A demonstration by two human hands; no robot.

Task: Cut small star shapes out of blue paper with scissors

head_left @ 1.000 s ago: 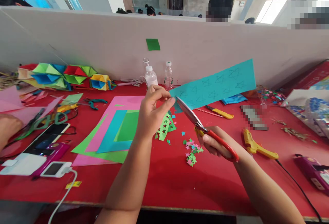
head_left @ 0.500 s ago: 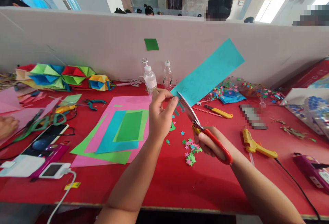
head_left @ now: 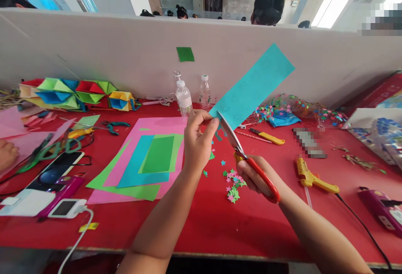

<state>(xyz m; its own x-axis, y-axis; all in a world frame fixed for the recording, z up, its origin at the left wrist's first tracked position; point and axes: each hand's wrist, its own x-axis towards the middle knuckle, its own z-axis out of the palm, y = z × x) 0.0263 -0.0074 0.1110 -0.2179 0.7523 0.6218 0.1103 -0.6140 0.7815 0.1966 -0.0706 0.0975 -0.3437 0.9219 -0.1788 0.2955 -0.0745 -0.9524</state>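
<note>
A long strip of turquoise paper (head_left: 254,85) slants up to the right above the table. My left hand (head_left: 201,138) pinches its lower left end between thumb and fingers. My right hand (head_left: 256,173) is closed round the red handles of a pair of scissors (head_left: 234,138). The blades reach up to the lower end of the strip, close to my left fingertips; they look nearly closed. Below the scissors, small pink, green and blue paper stars (head_left: 233,192) lie heaped on the red table (head_left: 201,228).
Coloured paper sheets (head_left: 160,154) lie stacked left of my hands. At the back stand plastic bottles (head_left: 184,98) against a pale partition (head_left: 125,47). To the right are a yellow utility knife (head_left: 268,136) and a hot glue gun (head_left: 314,177). Another person's hand (head_left: 8,154) shows at the left edge.
The far end of the turquoise strip has tipped slightly up and left. My left hand has shifted a little right, and my right hand with the scissors slightly left.
</note>
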